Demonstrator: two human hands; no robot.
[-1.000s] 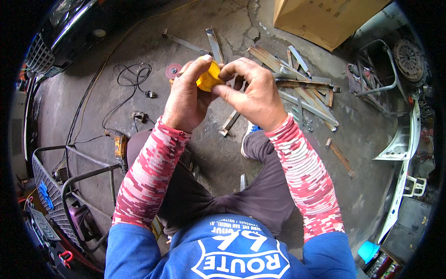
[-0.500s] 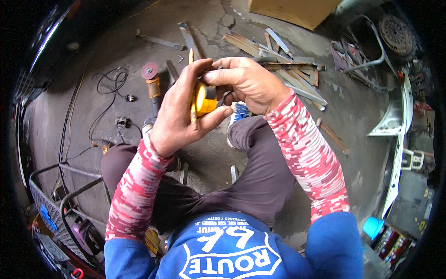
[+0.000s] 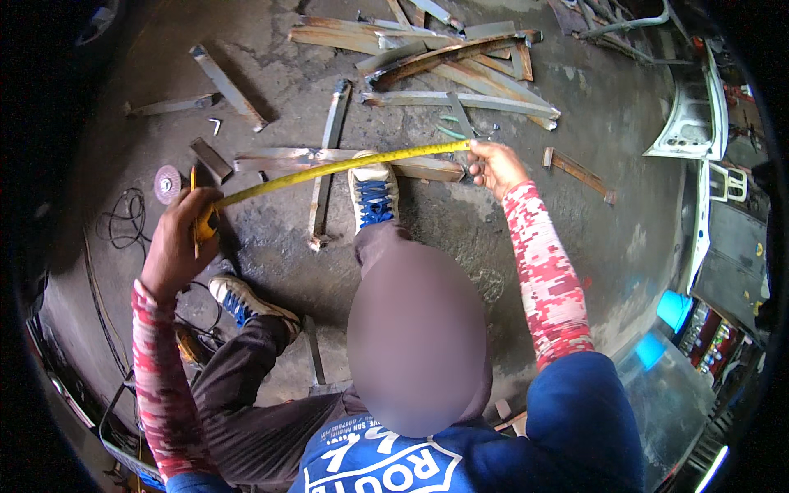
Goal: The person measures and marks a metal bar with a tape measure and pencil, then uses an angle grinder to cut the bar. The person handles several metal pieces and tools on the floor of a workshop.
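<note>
Left hand (image 3: 174,246) wrapped around yellow tape measure case (image 3: 205,223), right hand (image 3: 491,164) pinching the tape's end, yellow tape blade (image 3: 345,167) stretched taut between them above flat metal bar (image 3: 345,160) on concrete floor (image 3: 575,107), blue-laced sneaker (image 3: 374,195) under blade, scrap metal strips (image 3: 444,57) beyond

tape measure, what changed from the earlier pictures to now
The hands moved apart: the left hand still grips the yellow tape measure, while the right hand has drawn its blade out rightward over the flat metal bar. The person still sits on the floor.
</note>
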